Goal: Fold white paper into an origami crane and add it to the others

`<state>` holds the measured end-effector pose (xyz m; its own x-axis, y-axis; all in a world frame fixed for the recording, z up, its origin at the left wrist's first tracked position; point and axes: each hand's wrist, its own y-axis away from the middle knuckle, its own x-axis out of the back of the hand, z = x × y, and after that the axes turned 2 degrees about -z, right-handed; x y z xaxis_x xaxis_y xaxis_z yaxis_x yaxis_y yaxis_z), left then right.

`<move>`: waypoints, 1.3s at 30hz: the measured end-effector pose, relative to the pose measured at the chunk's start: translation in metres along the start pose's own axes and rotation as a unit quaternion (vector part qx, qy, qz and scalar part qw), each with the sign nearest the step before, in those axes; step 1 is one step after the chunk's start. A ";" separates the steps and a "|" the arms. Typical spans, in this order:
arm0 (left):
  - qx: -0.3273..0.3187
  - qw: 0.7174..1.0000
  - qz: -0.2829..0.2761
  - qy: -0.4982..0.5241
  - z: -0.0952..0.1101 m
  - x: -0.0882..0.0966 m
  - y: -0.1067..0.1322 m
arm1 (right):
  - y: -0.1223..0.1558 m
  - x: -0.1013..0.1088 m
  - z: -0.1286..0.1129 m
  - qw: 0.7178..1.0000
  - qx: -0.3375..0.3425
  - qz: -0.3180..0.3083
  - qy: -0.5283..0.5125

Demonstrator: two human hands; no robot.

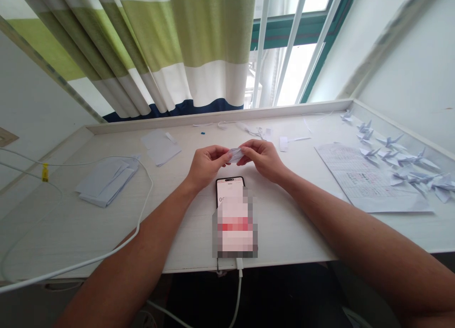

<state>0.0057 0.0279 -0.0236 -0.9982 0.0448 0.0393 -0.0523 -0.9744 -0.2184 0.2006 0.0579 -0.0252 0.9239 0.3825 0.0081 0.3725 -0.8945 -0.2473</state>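
Observation:
A small folded piece of white paper (236, 154) is held over the middle of the white desk (291, 223). My left hand (206, 166) pinches its left end and my right hand (262, 158) pinches its right end, fingers closed on it. Just below the hands a phone (234, 214) lies on the desk with its screen lit, a white cable plugged into its near end.
Several folded paper cranes (401, 159) sit along the right side beside a printed sheet (369, 181). Stacks of white paper (106, 178) lie at the left, with more sheets (160, 148) behind. A white cable (142, 214) loops across the left. Paper scraps (284, 142) lie near the striped curtain (170, 48).

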 end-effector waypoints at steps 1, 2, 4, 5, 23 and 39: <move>0.001 1.000 -0.001 0.001 0.000 0.000 0.000 | 0.000 0.000 -0.001 1.000 -0.003 -0.003 0.000; 0.001 1.000 -0.001 0.001 0.000 0.000 0.000 | 0.001 0.000 -0.001 1.000 -0.005 -0.007 0.000; 0.002 1.000 -0.003 0.001 0.001 -0.001 0.001 | 0.002 0.000 -0.002 1.000 -0.003 -0.020 0.006; 0.002 1.000 -0.003 0.000 0.001 -0.001 0.001 | 0.002 0.000 -0.002 1.000 0.000 -0.026 0.010; 0.002 1.000 -0.001 -0.003 0.006 0.000 0.001 | 0.001 0.005 -0.001 0.995 -0.035 -0.069 -0.070; -0.015 0.999 -0.010 -0.032 -0.005 0.005 -0.002 | 0.001 0.005 0.000 0.998 -0.004 -0.055 0.032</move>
<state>0.0008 0.0310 -0.0276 -0.9931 0.0494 0.1060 -0.0742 -0.9666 -0.2452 0.2057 0.0591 -0.0251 0.8808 0.4637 0.0962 0.4728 -0.8497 -0.2332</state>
